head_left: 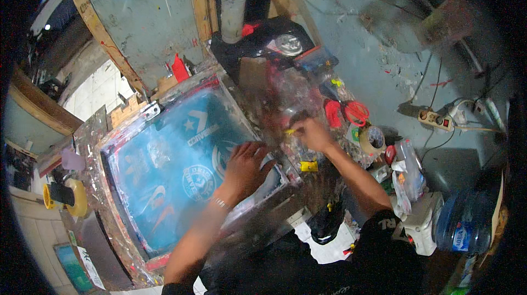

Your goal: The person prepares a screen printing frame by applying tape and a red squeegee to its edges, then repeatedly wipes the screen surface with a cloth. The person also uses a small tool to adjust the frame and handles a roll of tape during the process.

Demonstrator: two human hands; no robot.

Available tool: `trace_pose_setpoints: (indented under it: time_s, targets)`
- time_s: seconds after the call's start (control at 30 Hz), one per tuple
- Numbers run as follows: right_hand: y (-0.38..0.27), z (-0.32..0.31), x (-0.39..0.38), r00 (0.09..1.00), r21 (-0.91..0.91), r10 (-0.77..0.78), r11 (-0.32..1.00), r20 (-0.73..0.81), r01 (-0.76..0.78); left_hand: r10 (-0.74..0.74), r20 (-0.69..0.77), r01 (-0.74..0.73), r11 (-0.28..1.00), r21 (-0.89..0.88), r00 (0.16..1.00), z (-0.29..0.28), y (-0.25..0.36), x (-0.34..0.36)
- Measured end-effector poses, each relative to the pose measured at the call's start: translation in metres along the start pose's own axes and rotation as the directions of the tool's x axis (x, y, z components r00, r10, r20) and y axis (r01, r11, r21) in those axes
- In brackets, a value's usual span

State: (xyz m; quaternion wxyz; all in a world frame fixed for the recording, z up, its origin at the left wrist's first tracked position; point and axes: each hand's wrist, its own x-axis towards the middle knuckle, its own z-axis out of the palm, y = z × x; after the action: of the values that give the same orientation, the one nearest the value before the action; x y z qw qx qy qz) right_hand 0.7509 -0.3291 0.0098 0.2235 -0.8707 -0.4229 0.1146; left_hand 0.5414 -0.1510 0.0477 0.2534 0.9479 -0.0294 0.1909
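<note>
A screen-printing frame lies tilted in front of me, its blue mesh marked with pale logo stencils. My left hand is over the mesh near the frame's right edge, fingers stretched out and holding nothing; whether it touches the mesh I cannot tell. Beyond that edge, my right hand has its fingers curled together above the cluttered bench. At its fingertips shows a small yellow piece, and what the fingers grip is too blurred to name. Nearer me lies a flat yellow piece.
A white squeeze bottle and a round tin stand at the back. On the right are red-handled scissors, a tape roll, a power strip and a big water bottle. Yellow tape sits at left.
</note>
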Motion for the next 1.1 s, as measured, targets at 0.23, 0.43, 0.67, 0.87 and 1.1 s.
trace_pose_setpoints:
  time_s: [0.23,0.43,0.67,0.87,1.1]
  targets:
    - [0.031,0.005,-0.021,0.954,0.505,0.171,0.863,-0.247,-0.024,0.073,0.017,-0.074,0.997,0.024,0.997,0.057,-0.024,0.056]
    - [0.031,-0.009,-0.028,0.926,0.76,0.373,0.617,-0.058,-0.202,0.146,0.127,-0.156,0.985,0.074,0.981,0.073,-0.031,0.075]
    - [0.021,-0.024,-0.023,0.873,0.818,0.478,0.461,0.098,-0.344,0.12,0.198,-0.143,0.984,0.11,0.973,0.089,-0.036,0.079]
    - [0.027,-0.023,-0.026,0.889,0.865,0.456,0.429,0.039,-0.259,0.024,0.297,-0.084,0.978,0.192,0.955,0.082,-0.025,0.088]
    - [0.022,-0.031,-0.04,0.903,0.69,0.428,0.662,-0.027,-0.293,0.061,0.272,-0.099,0.987,0.128,0.96,0.078,-0.026,0.088]
